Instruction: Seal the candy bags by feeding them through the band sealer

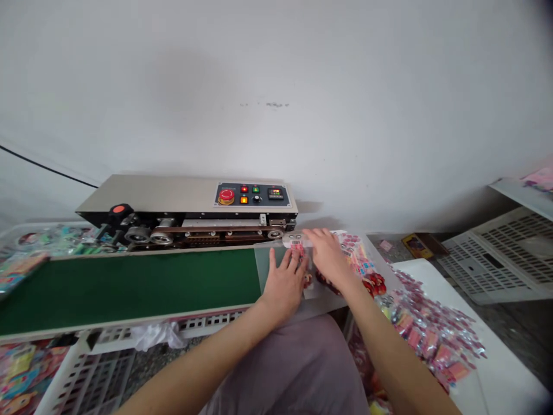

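A clear plastic bag [264,264] with a barcode header card [295,241] lies at the right end of the green conveyor belt [151,288], below the intake end of a band sealer [185,196]. My left hand [283,285] rests flat on the bag, fingers spread and stretched out. At the bag's upper right edge is my right hand [330,256], its fingers bent together over the header end; the thumb is mostly hidden. Printed cards [356,253] and red cartoon figures [375,285] lie just right of my right hand.
Small filled packets [427,328] are spread on a white table [501,357] at right. A bagged item [21,271] sits at the belt's left end. Crates hold packages at lower left; a white crate [501,259] stands on the floor at right. The sealer's panel has a red emergency button [226,196].
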